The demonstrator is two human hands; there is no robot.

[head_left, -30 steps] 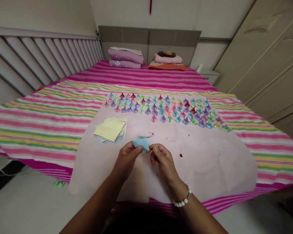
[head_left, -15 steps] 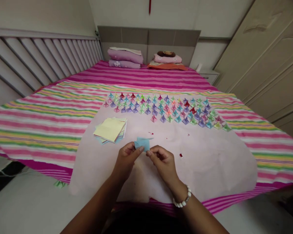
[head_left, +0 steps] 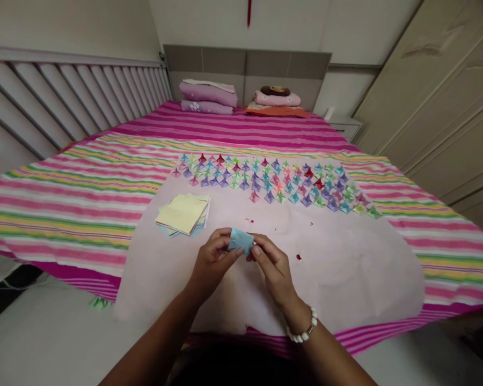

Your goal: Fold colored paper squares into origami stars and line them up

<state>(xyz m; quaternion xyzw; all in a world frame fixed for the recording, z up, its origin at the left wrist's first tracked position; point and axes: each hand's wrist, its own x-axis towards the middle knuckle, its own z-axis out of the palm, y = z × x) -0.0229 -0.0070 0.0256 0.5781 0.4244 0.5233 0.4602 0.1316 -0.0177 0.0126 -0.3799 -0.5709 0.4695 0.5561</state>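
Observation:
A small folded piece of light blue paper [head_left: 240, 241] is held up between my two hands, above the pale sheet [head_left: 346, 279]. My left hand [head_left: 215, 257] pinches its left side, the thumb lying across its lower face. At its right edge, the thumb and fingers of my right hand [head_left: 271, 262] are closed on it; a white bead bracelet [head_left: 305, 331] circles that wrist. To the left of my hands lies a stack of square paper [head_left: 183, 213], yellow on top. Beyond it, rows of small folded paper shapes [head_left: 279, 185] in many colours cover the sheet's far part.
Red paper scraps [head_left: 298, 257] dot the pale sheet. Under it, a striped bedspread [head_left: 64, 203] covers the bed. Folded bedding [head_left: 208, 96] is piled by the headboard [head_left: 265, 64]. A white railing [head_left: 84, 102] runs along the left, a wardrobe [head_left: 443, 107] along the right.
The blue paper has turned and shifted slightly right and down. A loose flap that stuck out at its top right no longer shows. My right fingers now reach further around its right edge.

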